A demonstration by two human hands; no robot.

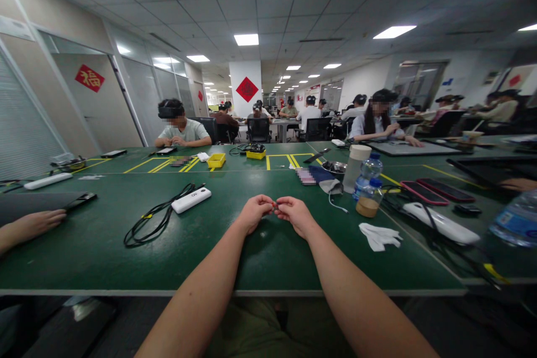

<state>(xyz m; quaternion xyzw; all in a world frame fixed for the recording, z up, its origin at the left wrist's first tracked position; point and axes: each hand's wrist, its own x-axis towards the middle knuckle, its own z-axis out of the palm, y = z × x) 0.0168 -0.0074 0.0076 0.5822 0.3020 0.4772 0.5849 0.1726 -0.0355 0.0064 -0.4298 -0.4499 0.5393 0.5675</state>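
Note:
My left hand (254, 212) and my right hand (295, 214) meet just above the green table, fingertips almost touching. Both are closed in a pinch around a tiny reddish piece (274, 205). The fingers cover most of it, and its kind cannot be made out. Left of my hands lies a white power bank (191, 200) beside a loose coil of black cable (151, 218). To the right are a crumpled white tissue (380, 236) and a small bottle with brown liquid (369, 199).
The green table (201, 263) ends at a front edge below my forearms. Farther back stand yellow trays (216, 160), a white cup (356, 168) and a metal bowl (334, 167). Phones (424, 192) lie to the right. A neighbour's hand (39, 229) rests at left; people sit across.

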